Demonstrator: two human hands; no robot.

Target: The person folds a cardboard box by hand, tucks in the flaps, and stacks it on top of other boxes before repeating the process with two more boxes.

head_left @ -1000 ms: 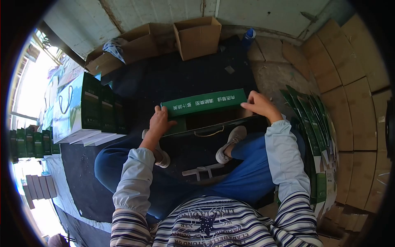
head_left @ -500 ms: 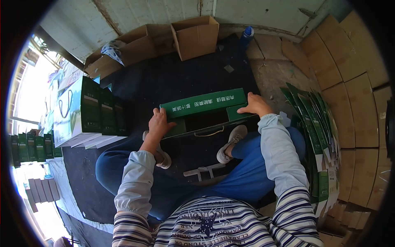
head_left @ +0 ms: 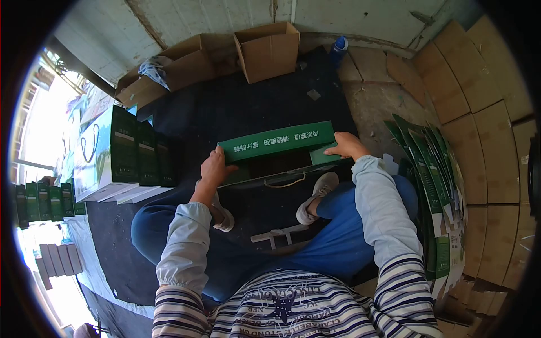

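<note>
Head view, centre of the frame: my left hand (head_left: 214,170) is clasping the left end of the green box (head_left: 275,141), fingers partly closed; my right hand (head_left: 349,146) is gripping its right corner, thumb lying over the flap (head_left: 321,158), apparently steadying both ends.

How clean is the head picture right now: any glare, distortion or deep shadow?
Head view: fisheye curvature with black corners, bowing the stacked cardboard boxes at right; head view: glare washing out the left edge around the row of green boxes; head view: deep shadow inside the green carton, though its lettering, left hand and right hand look fairly sharp.
</note>
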